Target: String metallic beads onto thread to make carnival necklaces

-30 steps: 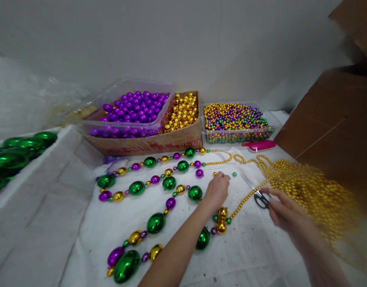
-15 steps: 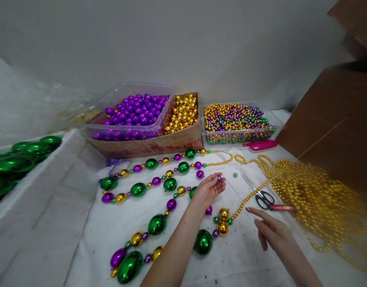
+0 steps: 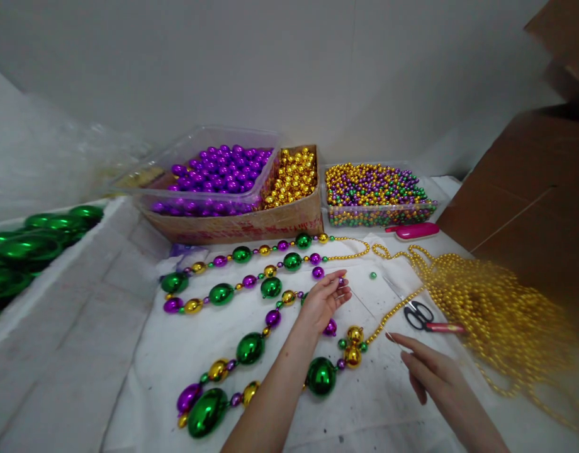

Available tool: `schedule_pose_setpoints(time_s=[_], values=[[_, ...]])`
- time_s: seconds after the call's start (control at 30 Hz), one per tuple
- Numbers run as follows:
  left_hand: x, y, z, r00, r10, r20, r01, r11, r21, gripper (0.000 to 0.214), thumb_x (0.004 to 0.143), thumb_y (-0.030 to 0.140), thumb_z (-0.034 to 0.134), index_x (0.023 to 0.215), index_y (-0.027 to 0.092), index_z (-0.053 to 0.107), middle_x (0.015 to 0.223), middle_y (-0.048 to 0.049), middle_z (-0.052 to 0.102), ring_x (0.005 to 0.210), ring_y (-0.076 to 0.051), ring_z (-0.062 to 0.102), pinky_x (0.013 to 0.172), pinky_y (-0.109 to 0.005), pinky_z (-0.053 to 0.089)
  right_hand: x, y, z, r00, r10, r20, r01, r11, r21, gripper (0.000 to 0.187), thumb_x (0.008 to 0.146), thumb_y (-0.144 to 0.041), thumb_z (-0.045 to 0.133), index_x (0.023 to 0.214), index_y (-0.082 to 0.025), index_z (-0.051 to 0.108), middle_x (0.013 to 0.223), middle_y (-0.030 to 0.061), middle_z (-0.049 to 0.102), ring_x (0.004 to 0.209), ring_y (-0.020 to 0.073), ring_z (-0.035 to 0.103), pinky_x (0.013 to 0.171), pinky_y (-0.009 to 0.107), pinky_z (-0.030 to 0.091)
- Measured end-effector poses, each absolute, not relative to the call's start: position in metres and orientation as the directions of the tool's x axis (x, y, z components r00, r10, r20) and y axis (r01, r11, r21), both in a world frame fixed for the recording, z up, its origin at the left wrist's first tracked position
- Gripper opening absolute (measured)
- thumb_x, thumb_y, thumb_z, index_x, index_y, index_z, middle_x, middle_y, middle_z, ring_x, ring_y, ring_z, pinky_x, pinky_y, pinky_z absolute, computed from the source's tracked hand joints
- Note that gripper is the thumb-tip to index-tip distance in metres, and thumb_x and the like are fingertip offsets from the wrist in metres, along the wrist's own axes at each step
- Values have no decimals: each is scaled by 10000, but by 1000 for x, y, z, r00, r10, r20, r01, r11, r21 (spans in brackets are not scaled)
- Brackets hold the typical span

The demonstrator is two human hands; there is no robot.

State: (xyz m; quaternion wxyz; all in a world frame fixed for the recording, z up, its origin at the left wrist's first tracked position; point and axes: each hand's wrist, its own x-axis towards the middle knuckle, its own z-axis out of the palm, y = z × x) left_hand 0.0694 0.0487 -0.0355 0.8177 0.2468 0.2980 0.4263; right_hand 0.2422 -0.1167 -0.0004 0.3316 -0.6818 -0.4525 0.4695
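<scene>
My left hand (image 3: 321, 304) pinches a small purple bead (image 3: 341, 282) between thumb and fingertips. From there a thin pale string (image 3: 369, 311) runs taut down to my right hand (image 3: 431, 368), whose thumb and index finger hold its other end. Beneath and left of my left forearm lies a strand of large green, gold and purple beads (image 3: 250, 348), part of it hidden by the arm. Its end carries a cluster of gold beads (image 3: 353, 356) joined to a fine gold bead chain (image 3: 396, 309). A loose green bead (image 3: 373, 275) rests just beyond the string.
Behind stand a tub of purple beads (image 3: 205, 194), a carton (image 3: 240, 230) with gold beads, and a tub of mixed small beads (image 3: 379, 214). Black-handled scissors (image 3: 418, 314), a pink tool (image 3: 416, 231) and heaped gold chain (image 3: 501, 308) lie right. A box of green beads (image 3: 39, 242) is left.
The view has shifted slightly. My left hand has moved a little left with the purple bead, and the string stays stretched to my right hand. Nothing has been let go.
</scene>
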Motion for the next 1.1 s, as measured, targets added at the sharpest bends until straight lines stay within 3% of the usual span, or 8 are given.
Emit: schedule_pose_setpoints(time_s=[0.17,0.4,0.63,0.7,0.77,0.87,0.97,1.1], values=[[68,48,-33,432,861,-269,-519,481,707,264,765,168,649,1026,138,628,878,-68,645,723,-125,619,748,-290,502,243,-116,0,139,923,-360,301,-385,-872,609,858,-487,412,1279,-64,537,434,-61,396,453,148,430,516,279,306],[65,50,-31,404,872,-277,-500,464,731,214,688,186,726,860,143,607,851,-36,632,702,-116,604,744,-296,496,242,-118,2,157,925,-345,311,-378,-872,594,862,-474,404,1261,-58,546,429,-68,377,434,139,409,500,276,297],[69,36,-21,542,794,-277,-446,551,705,220,660,213,749,823,130,626,786,-27,606,653,-107,576,696,-277,479,232,-107,-1,136,937,-321,198,-343,-918,490,846,-467,484,1165,-107,582,444,-66,401,443,114,387,470,240,262],[67,31,-14,611,753,-242,-351,533,770,214,684,240,728,843,124,644,827,-52,621,687,-126,583,722,-293,475,225,-102,-3,169,934,-316,92,-335,-938,423,833,-475,521,1081,-139,585,444,-69,410,420,89,332,436,220,209],[56,34,-8,572,797,-192,-216,372,903,204,725,258,684,888,139,656,882,-63,634,754,-148,586,759,-294,460,219,-99,-4,193,920,-340,-54,-336,-940,365,825,-488,540,1005,-172,561,448,-76,404,398,66,260,406,205,143],[18,48,-1,196,980,-31,143,3,990,140,770,247,612,886,181,655,867,-47,634,812,-178,568,780,-296,438,216,-101,-8,219,902,-371,-223,-324,-919,338,804,-509,572,946,-206,529,464,-75,412,392,53,240,384,182,128],[-28,61,-2,-125,984,124,475,-51,878,135,763,209,588,888,201,639,925,-70,601,937,-244,525,882,-369,383,216,-104,-15,231,883,-409,-270,-346,-899,367,761,-543,610,891,-211,523,455,-68,430,379,51,252,365,165,145],[-57,61,-20,-175,971,160,801,46,597,380,715,315,662,1067,189,596,1076,-132,541,1089,-331,456,928,-424,332,208,-103,-20,176,892,-417,-289,-358,-888,382,753,-557,612,895,-209,541,486,-50,479,372,49,256,348,165,165]])
